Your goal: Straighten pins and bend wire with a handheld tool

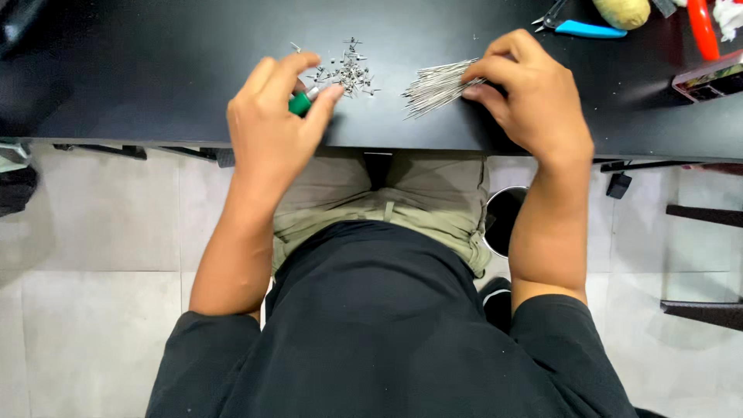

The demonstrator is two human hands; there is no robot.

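Fingers of the right hand [526, 93] pinch thin wires [437, 87]; left hand [275, 116] grips a green tool [300, 103].

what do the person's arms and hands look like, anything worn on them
Both arms are bare from the elbow down, with short black sleeves ending above the elbows. The left hand and right hand are bare too: no gloves, and no watch, ring or wristband shows. The fingers are uncovered, nails short.

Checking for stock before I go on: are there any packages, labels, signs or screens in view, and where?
Box-like package: far right edge of the black table, cut off by the frame; rectangular, dark with reddish and green patches.
No signs or screens show.
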